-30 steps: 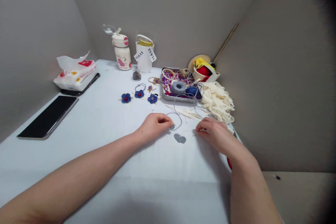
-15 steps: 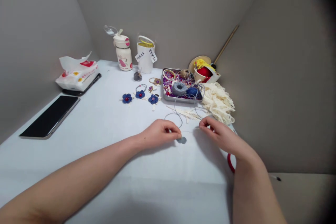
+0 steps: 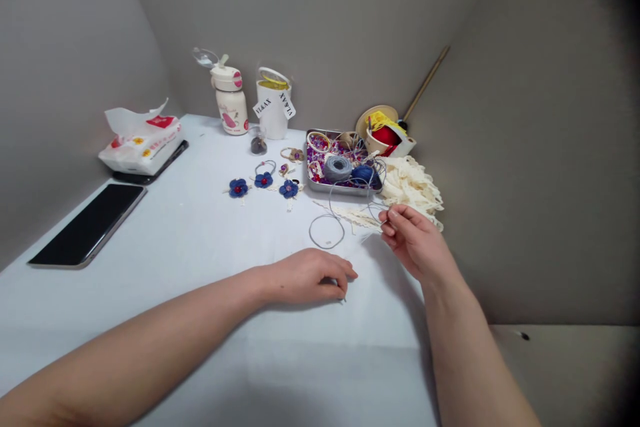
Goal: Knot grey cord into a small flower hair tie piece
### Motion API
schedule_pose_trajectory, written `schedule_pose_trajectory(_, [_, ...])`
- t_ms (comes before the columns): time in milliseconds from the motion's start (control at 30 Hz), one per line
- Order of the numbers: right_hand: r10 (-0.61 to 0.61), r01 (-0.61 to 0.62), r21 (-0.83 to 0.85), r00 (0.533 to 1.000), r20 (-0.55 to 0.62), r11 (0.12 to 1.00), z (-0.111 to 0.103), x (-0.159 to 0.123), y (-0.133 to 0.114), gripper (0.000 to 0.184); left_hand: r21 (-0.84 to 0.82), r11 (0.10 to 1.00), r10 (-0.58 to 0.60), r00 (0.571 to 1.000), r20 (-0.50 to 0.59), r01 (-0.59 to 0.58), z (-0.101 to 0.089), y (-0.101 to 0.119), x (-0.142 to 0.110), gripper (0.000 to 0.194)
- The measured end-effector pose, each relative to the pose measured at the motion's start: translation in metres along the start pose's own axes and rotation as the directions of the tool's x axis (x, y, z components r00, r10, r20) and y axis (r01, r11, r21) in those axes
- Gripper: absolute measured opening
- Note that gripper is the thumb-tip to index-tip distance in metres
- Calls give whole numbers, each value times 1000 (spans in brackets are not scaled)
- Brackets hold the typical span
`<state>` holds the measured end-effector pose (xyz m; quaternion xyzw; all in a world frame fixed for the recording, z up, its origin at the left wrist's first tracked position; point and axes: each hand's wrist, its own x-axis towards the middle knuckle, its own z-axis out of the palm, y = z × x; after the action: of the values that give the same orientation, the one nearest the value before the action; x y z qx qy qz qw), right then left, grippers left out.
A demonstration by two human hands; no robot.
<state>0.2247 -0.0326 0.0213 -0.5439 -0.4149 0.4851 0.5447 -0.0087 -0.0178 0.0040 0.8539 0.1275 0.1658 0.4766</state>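
My left hand (image 3: 317, 277) rests low over the white table, its fingers bent down and thumb drawn in. A small bit shows at the thumb tip, but what lies under the fingers is hidden. Raised to the right, my right hand (image 3: 413, 240) pinches a fine pale thread (image 3: 371, 235) that trails from its fingertips. Between and beyond the hands, a loop of grey cord (image 3: 311, 233) lies on the table, running back to a metal tray (image 3: 345, 189). In the tray sit a grey cord roll (image 3: 338, 168), a blue yarn ball (image 3: 364, 175) and many beads.
Blue fabric flowers (image 3: 239, 188) lie left of the tray. Cream lace (image 3: 410, 187) is heaped at right, before a tub of yarn (image 3: 383, 140). A bottle (image 3: 232, 103) and a white canister (image 3: 273, 113) stand behind. Tissues (image 3: 143, 147) and a phone (image 3: 87, 223) lie left.
My left hand has moved down and covers the spot near the grey round pieces, which no longer show. My right hand has risen and turned, with thread at its fingers. The view has shifted slightly.
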Motion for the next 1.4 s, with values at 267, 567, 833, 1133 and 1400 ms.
schedule_pose_trajectory(267, [81,-71,233,996,-34,970,4,2,1,31,17,1000,8,1000,-10,-8,2,-1,0,14])
schedule_pose_trajectory(567, [86,-53,286,991,-105,957,4,7,3,32,12,1000,5,1000,1,-5,1,-1,1,16])
schedule_pose_trajectory(833, [93,-47,314,987,-135,948,-2,12,9,32,12,1000,9,1000,-5,-9,1,-1,0,16])
schedule_pose_trajectory(1133, [26,7,223,989,-148,975,2,10,6,30,-52,998,-21,1000,-6,20,1,0,0,14])
schedule_pose_trajectory(1400, [-159,139,-219,984,-76,966,13,-2,10,16,-581,787,-442,846,-298,206,-14,-1,6,18])
